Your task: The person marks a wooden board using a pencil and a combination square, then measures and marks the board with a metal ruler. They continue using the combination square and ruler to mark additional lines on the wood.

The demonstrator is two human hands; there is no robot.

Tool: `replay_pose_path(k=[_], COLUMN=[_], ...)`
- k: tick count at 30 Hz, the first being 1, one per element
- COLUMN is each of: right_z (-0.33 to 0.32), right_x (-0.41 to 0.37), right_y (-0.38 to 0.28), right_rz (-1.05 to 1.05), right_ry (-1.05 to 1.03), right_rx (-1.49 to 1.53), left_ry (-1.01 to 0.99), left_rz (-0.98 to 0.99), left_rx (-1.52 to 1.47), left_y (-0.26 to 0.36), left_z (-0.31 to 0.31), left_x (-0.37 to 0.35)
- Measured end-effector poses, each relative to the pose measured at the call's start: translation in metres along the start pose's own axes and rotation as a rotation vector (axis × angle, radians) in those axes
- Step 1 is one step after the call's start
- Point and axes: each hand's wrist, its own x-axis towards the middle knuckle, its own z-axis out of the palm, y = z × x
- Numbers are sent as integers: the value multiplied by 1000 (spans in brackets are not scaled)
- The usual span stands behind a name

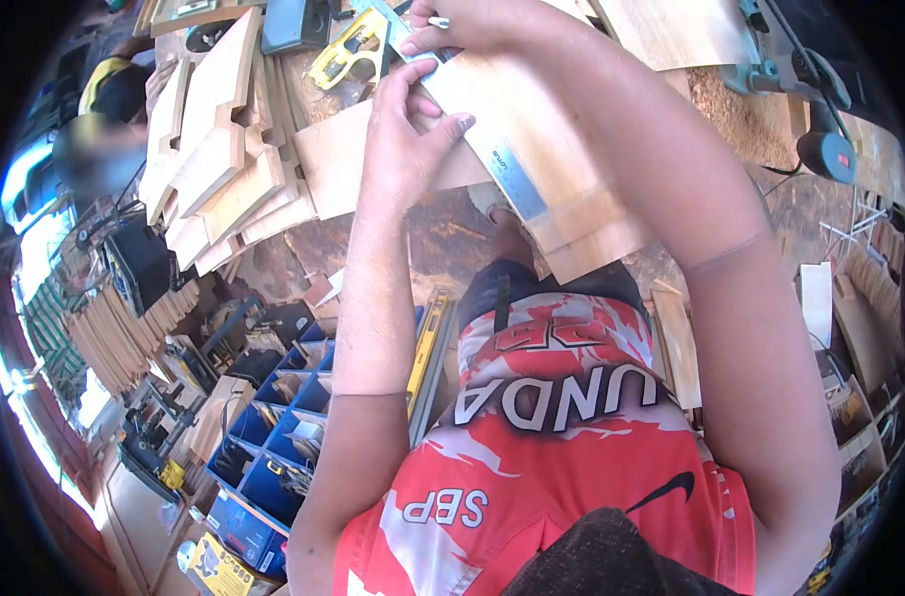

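A pale wooden board (561,149) lies at a slant in front of me. Along its left side runs a metal ruler (513,177), a blue-tinted strip with lettering near its close end. My left hand (413,119) grips the ruler, fingers curled at its left edge and thumb over the board. Farther up, my right hand (472,28) pinches a slim pencil (438,22), only its whitish end showing. The right hand is close to the ruler's far part, and its forearm passes over the board. Beside the hands lies a yellow tool with a looped handle (348,52).
Cut wooden pieces (214,149) are stacked on the left. A blue divided organizer (274,437) stands low at left, near a yellow level (429,343). Sawdust (735,114) and a power tool with a cord (825,149) are at right. Another person (115,94) is at far left.
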Motion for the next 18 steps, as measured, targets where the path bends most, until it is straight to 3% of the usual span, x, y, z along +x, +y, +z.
replay_pose_path(k=[3,5,10,11,13,14,15,17,18], right_z=[3,-3,-2,4,1,0,-10,-15,-36], right_x=[1,-4,-6,-2,-5,3,-4,10,16], right_y=[7,-5,-6,5,-5,6,-16,-13,-25], right_rz=[-47,8,-12,-114,-18,-5,121,73,45], right_ry=[-33,2,177,320,376,385,341,477,497], right_rx=[93,-105,19,10,252,176,370,628,603], left_ry=[9,9,23,35,40,29,7,22,19], left_rz=[48,62,54,57,60,49,30,81,98], left_rx=[43,13,100,100,149,117,91,152,213], left_y=[-1,-2,14,16,12,15,16,6,6], left_z=[1,3,0,2,3,3,1,2,3], left_x=[0,2,-1,-1,0,0,-1,-2,3])
